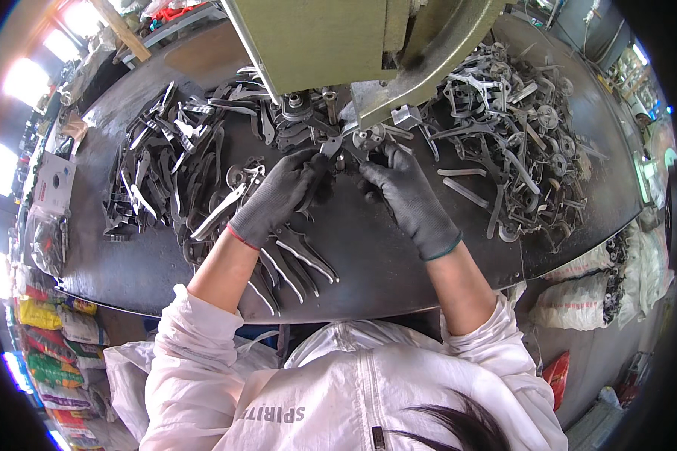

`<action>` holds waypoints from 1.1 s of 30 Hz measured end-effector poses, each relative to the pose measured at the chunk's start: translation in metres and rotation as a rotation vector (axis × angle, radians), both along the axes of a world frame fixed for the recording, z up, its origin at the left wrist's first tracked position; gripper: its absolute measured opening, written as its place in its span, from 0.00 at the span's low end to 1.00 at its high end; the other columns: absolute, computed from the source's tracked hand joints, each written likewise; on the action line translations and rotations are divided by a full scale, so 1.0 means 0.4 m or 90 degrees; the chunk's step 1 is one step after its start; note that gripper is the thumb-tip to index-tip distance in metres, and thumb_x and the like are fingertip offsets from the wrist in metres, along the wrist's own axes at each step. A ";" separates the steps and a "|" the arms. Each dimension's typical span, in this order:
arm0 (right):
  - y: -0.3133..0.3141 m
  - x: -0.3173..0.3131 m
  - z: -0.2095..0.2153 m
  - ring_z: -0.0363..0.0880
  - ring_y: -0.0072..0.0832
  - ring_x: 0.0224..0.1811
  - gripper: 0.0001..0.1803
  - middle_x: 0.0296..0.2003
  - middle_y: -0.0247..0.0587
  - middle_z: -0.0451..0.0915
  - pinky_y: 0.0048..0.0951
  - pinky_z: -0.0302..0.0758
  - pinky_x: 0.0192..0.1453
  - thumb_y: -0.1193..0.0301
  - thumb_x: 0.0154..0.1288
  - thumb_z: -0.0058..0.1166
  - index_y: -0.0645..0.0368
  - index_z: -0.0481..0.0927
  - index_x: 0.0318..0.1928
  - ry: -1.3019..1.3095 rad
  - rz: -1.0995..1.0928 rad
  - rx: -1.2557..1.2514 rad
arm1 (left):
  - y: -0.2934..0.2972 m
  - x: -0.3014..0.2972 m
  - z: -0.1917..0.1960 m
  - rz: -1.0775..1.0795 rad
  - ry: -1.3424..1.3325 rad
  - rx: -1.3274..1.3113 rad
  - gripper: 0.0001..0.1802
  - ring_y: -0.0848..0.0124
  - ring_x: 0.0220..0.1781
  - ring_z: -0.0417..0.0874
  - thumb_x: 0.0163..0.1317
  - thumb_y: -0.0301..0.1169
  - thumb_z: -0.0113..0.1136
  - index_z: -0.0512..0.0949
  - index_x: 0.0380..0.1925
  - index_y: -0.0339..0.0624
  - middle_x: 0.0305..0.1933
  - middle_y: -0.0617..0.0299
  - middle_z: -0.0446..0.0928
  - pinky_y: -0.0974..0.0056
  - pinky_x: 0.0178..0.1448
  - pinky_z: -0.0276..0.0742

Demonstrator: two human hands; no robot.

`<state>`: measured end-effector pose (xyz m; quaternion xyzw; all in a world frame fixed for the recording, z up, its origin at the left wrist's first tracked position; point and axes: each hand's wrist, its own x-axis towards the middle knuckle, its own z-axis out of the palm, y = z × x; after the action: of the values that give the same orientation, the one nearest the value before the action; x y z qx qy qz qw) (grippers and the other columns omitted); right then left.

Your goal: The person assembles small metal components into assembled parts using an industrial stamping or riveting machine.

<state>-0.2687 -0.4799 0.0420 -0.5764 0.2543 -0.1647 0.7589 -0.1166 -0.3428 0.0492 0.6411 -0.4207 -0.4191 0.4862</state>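
Both my hands wear dark grey gloves and meet under the green press machine (353, 45). My left hand (278, 195) pinches a small metal tool part (332, 146) at the machine's post. My right hand (406, 195) grips the same part from the right, its fingers curled near a round metal piece (365, 137). Several curved metal blades (293, 259) lie on the dark worktable (353, 255) just below my left wrist.
A large heap of dark metal blades (165, 165) covers the table's left side. Another tangled pile of assembled metal parts (511, 128) fills the right. White sacks (587, 293) sit beyond the table's right edge, coloured bags (45, 338) at lower left.
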 end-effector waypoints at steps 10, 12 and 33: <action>-0.007 0.013 -0.068 0.73 0.20 0.40 0.17 0.40 0.35 0.79 0.25 0.71 0.46 0.77 0.61 0.52 0.65 0.72 0.52 -0.038 -0.046 -0.247 | -0.016 0.009 -0.046 0.013 0.005 0.046 0.20 0.72 0.38 0.80 0.70 0.34 0.46 0.66 0.55 0.30 0.41 0.55 0.78 0.69 0.41 0.78; 0.009 0.030 -0.071 0.73 0.20 0.40 0.17 0.40 0.35 0.79 0.25 0.71 0.46 0.76 0.61 0.53 0.66 0.72 0.51 -0.084 -0.033 -0.210 | -0.009 0.026 -0.076 -0.002 0.106 -0.049 0.17 0.75 0.36 0.79 0.68 0.32 0.49 0.69 0.51 0.30 0.37 0.59 0.78 0.70 0.39 0.77; 0.054 -0.011 -0.063 0.76 0.21 0.28 0.21 0.37 0.36 0.76 0.25 0.78 0.31 0.71 0.66 0.53 0.57 0.66 0.58 -0.044 -0.065 0.011 | 0.314 0.509 -0.061 0.146 -0.754 0.652 0.25 0.47 0.47 0.79 0.44 0.37 0.68 0.75 0.40 0.32 0.42 0.41 0.79 0.53 0.53 0.76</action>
<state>-0.2731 -0.4581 0.0167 -0.5502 0.2583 -0.2207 0.7628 0.0870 -0.2172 0.0246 0.9409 -0.2955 -0.0969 -0.1342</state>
